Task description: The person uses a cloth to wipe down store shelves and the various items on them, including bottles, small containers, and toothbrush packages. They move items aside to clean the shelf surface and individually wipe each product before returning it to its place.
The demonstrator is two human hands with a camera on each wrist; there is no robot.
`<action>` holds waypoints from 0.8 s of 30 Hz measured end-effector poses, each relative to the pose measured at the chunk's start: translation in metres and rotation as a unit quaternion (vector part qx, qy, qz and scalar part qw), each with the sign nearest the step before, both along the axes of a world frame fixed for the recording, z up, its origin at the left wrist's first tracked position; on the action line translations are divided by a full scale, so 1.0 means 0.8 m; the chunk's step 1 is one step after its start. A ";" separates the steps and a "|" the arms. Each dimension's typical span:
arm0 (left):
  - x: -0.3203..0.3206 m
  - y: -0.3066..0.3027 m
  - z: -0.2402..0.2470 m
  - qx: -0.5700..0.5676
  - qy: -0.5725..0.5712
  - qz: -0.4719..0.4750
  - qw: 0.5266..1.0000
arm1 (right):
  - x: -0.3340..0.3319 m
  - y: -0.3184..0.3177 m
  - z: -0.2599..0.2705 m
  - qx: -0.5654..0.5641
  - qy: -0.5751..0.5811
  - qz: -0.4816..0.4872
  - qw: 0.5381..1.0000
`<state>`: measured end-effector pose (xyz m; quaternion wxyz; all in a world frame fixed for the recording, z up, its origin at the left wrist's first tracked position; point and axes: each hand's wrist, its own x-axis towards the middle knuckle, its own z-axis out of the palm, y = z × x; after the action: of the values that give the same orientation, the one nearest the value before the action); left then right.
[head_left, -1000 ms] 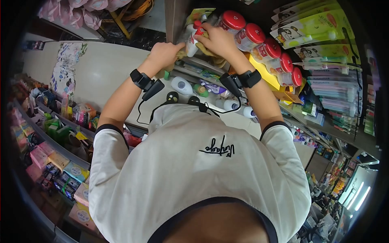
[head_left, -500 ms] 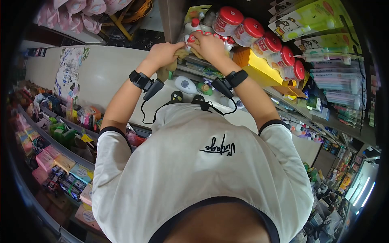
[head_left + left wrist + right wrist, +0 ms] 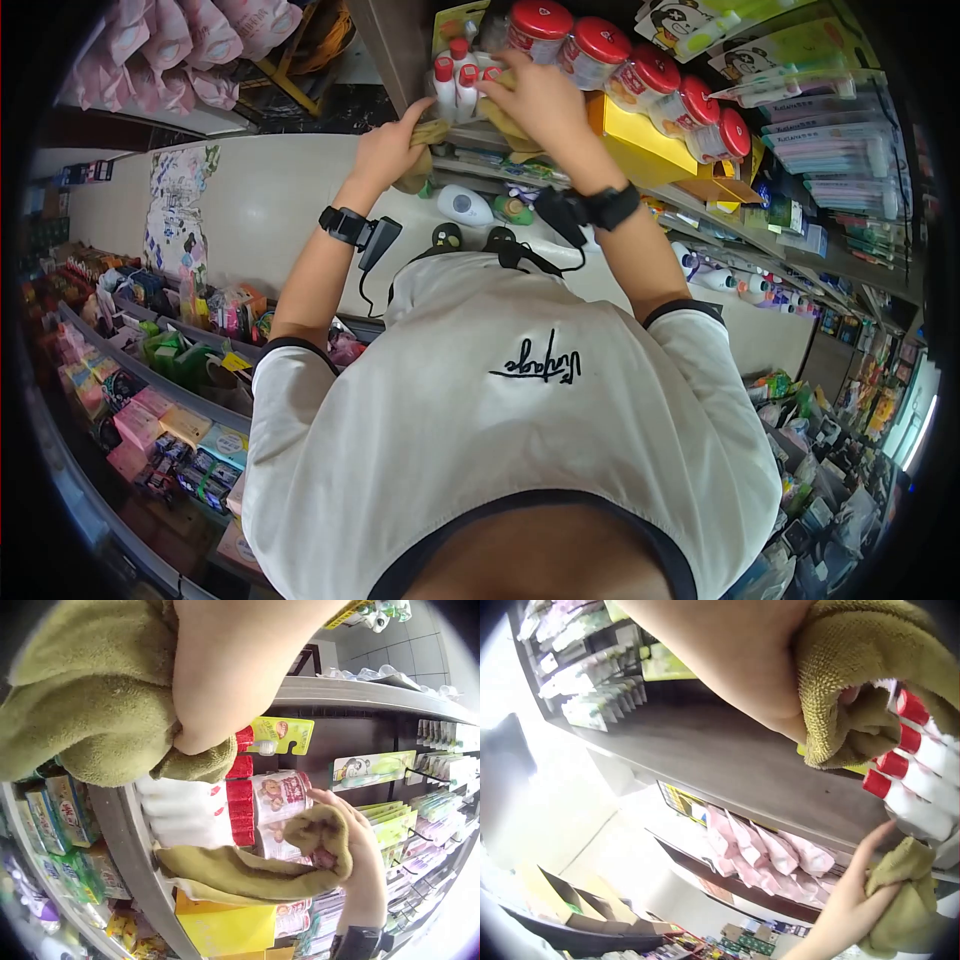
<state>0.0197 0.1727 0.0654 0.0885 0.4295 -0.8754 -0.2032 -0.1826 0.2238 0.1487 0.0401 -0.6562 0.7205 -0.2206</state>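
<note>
In the head view my left hand (image 3: 388, 150) grips a bunched olive towelling cloth (image 3: 90, 712), its thumb extended toward a group of white bottles (image 3: 465, 92) with red caps. The bottles stand on a shelf at the left end of a row of jars. On their other side my right hand (image 3: 545, 105) holds olive cloth (image 3: 840, 682) too, a length of it hanging along the bottles in the left wrist view. Whether both hands hold one cloth I cannot tell.
Clear jars with red lids (image 3: 590, 55) line the shelf beside a yellow box (image 3: 640, 138). Carded toothbrushes (image 3: 830, 150) hang to the right. Pink packs (image 3: 190, 50) hang at upper left. More bottles (image 3: 465, 205) stand low near the feet.
A second ago my right hand held a white red-capped bottle; it now stands among the others, released. The right hand has drawn back rightward with cloth, and the left moved slightly down and left.
</note>
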 end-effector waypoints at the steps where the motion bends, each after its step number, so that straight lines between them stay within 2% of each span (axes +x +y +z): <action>1: 0.002 0.002 -0.004 0.003 0.005 0.000 1.000 | -0.009 0.013 0.009 0.000 0.000 -0.001 1.000; 5: 0.002 0.007 -0.014 -0.001 0.023 -0.022 0.999 | -0.038 0.059 0.011 0.061 -0.068 0.026 0.996; 7: -0.001 0.008 -0.018 0.012 -0.015 -0.095 0.995 | -0.040 0.080 0.001 0.098 -0.084 0.049 0.991; 8: -0.005 0.009 -0.021 0.013 -0.015 -0.100 0.995 | -0.038 0.089 -0.007 0.098 -0.084 0.044 0.991; 10: -0.013 0.009 -0.027 0.032 -0.072 -0.053 0.995 | -0.033 0.105 -0.030 0.189 -0.123 0.041 0.973; 12: -0.016 0.002 -0.042 0.033 -0.083 -0.031 0.996 | -0.025 0.115 -0.058 0.203 -0.155 0.039 0.966; 14: -0.020 -0.005 -0.051 0.032 -0.093 -0.012 0.995 | -0.019 0.121 -0.095 0.203 -0.362 0.010 0.910; 15: -0.021 -0.008 -0.053 0.022 -0.093 -0.010 0.995 | -0.017 0.122 -0.110 0.214 -0.413 -0.007 0.885; 16: -0.021 -0.010 -0.054 0.012 -0.094 -0.007 0.995 | -0.015 0.122 -0.125 0.211 -0.417 -0.009 0.884; 18: -0.018 -0.011 -0.052 0.018 -0.093 -0.015 0.995 | -0.008 0.121 -0.153 0.205 -0.603 -0.068 0.768; 19: -0.017 -0.011 -0.050 0.026 -0.088 -0.018 0.996 | -0.005 0.117 -0.164 0.202 -0.607 -0.069 0.766; 21: -0.010 -0.006 -0.047 0.059 -0.076 -0.020 0.995 | 0.004 0.106 -0.184 0.154 -0.799 -0.099 0.573; 22: -0.006 -0.002 -0.046 0.094 -0.060 -0.017 0.994 | 0.013 0.095 -0.198 0.152 -0.801 -0.100 0.571; 23: -0.002 0.001 -0.051 0.093 -0.063 -0.020 0.993 | 0.024 0.080 -0.213 0.065 -0.714 -0.080 0.693; 24: 0.002 0.004 -0.059 0.092 0.045 -0.036 0.994 | 0.034 0.065 -0.224 -0.023 -0.605 -0.059 0.794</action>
<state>0.0215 0.1763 0.0182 0.0809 0.3947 -0.8627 -0.3055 -0.1554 0.2758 -0.0301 0.4393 -0.3457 0.5812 -0.5913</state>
